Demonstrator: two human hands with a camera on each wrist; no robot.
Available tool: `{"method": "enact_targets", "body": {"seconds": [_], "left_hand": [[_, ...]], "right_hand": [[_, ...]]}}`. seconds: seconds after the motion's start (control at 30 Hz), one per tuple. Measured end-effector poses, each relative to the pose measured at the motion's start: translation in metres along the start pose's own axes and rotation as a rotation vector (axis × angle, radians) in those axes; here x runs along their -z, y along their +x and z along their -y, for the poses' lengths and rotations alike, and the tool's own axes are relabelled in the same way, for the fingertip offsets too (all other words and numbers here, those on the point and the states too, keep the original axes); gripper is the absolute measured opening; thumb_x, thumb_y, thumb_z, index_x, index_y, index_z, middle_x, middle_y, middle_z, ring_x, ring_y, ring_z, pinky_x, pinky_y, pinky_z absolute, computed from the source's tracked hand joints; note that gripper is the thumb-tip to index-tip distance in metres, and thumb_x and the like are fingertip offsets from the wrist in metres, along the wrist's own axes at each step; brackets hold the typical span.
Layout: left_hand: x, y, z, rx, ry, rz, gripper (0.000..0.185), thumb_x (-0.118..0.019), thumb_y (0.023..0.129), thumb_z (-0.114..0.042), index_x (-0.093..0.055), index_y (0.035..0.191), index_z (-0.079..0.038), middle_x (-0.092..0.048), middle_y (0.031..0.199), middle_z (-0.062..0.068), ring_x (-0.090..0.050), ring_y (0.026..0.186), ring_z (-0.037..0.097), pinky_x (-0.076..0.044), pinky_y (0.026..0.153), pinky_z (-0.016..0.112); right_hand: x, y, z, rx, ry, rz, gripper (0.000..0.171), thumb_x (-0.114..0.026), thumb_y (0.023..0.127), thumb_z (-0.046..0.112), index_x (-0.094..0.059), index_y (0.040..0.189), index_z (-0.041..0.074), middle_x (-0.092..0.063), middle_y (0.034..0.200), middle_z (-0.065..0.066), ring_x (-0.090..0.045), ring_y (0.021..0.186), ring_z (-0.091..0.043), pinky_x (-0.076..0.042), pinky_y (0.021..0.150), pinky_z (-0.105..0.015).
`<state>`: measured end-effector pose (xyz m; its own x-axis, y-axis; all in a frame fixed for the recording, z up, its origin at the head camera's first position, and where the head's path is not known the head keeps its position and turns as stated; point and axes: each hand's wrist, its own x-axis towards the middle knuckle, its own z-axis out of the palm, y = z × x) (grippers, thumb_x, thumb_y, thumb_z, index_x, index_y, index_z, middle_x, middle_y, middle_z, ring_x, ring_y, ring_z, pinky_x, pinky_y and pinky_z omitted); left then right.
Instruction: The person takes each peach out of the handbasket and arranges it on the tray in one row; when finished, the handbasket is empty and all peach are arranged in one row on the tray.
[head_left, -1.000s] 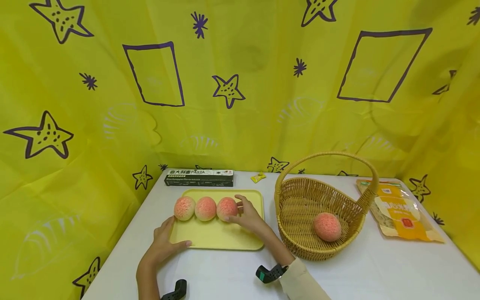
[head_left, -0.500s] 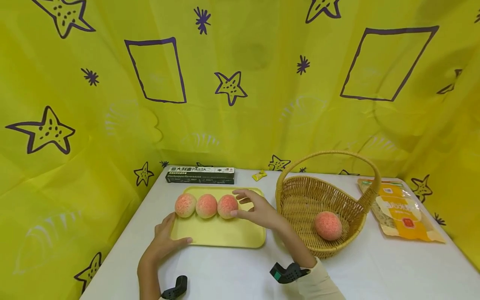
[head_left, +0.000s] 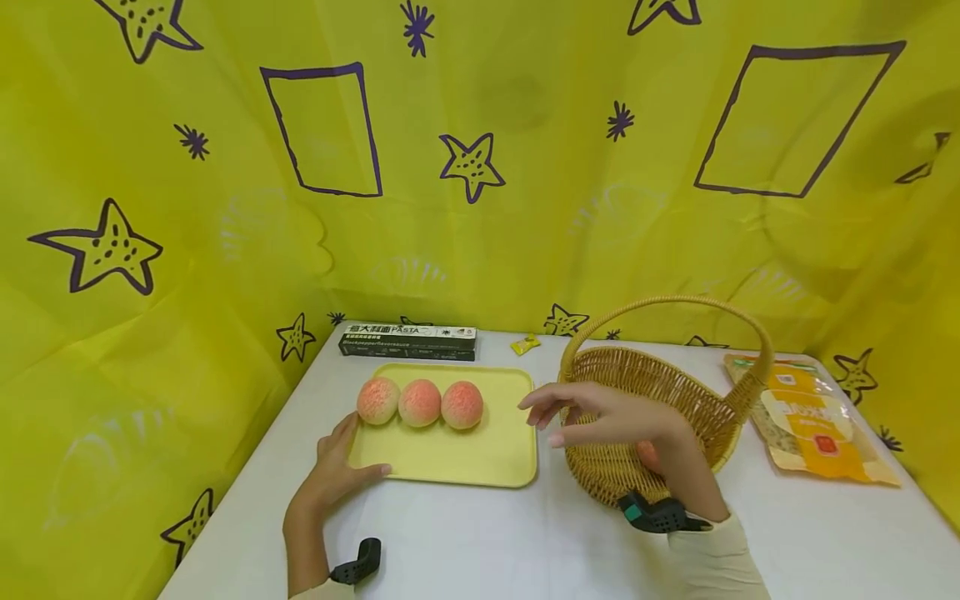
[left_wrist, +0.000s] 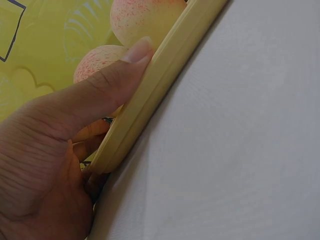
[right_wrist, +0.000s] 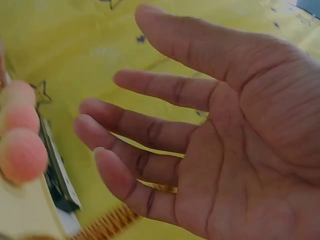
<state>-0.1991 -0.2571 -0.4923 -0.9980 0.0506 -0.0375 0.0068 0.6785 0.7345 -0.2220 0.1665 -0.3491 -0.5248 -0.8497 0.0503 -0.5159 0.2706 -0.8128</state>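
Three pink-and-cream peaches, the left one (head_left: 378, 401), the middle one (head_left: 420, 403) and the right one (head_left: 462, 406), lie in a row on a yellow tray (head_left: 450, 462). My left hand (head_left: 326, 475) holds the tray's near left corner, its thumb over the rim (left_wrist: 135, 120) in the left wrist view. Above the near left side of a wicker basket (head_left: 611, 483) hovers my right hand (head_left: 615, 417), fingers loosely bent and nothing in them. The palm is bare in the right wrist view. Another peach (head_left: 647, 455) inside the basket is mostly hidden behind my right wrist.
Behind the tray lies a dark pasta box (head_left: 408, 343), with a small yellow wrapped packet (head_left: 525, 343) to its right. An orange-and-clear food bag (head_left: 813, 425) lies right of the basket. The basket's tall handle (head_left: 675, 300) arches up. A yellow patterned curtain (head_left: 525, 250) stands behind the table.
My right hand has left the right peach on the tray and moved right, over the basket's edge. My left hand stays at the tray corner. The view has tilted slightly.
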Motion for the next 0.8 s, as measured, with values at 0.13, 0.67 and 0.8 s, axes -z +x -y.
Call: {"method": "enact_targets", "body": {"seconds": [0.13, 0.67, 0.8], "left_hand": [[0.000, 0.004, 0.000, -0.019, 0.009, 0.000, 0.114, -0.081, 0.072, -0.050, -0.016, 0.157, -0.011, -0.016, 0.162, 0.015, -0.019, 0.134, 0.035, -0.023, 0.111, 0.064], [0.000, 0.005, 0.001, -0.025, 0.002, 0.005, 0.114, -0.081, 0.072, -0.049, -0.015, 0.158, -0.011, -0.016, 0.163, 0.016, -0.019, 0.135, 0.036, -0.023, 0.111, 0.064], [0.000, 0.004, 0.000, -0.024, 0.000, 0.008, 0.114, -0.081, 0.072, -0.048, -0.015, 0.157, -0.009, -0.016, 0.162, 0.016, -0.018, 0.135, 0.036, -0.021, 0.112, 0.063]], "right_hand": [[0.020, -0.025, -0.008, -0.013, 0.029, 0.022, 0.039, -0.058, 0.097, 0.010, -0.052, 0.136, 0.009, -0.060, 0.125, -0.012, -0.058, 0.115, -0.023, -0.050, 0.093, -0.029], [0.064, -0.077, -0.054, -0.272, -0.036, -0.013, 0.037, -0.060, 0.097, 0.015, -0.056, 0.130, -0.002, -0.058, 0.128, -0.025, -0.061, 0.112, -0.023, -0.050, 0.091, -0.022], [0.070, -0.084, -0.067, -0.300, -0.003, 0.000, 0.042, -0.062, 0.095, 0.014, -0.054, 0.131, -0.007, -0.056, 0.129, -0.031, -0.061, 0.111, -0.021, -0.050, 0.090, -0.022]]}}
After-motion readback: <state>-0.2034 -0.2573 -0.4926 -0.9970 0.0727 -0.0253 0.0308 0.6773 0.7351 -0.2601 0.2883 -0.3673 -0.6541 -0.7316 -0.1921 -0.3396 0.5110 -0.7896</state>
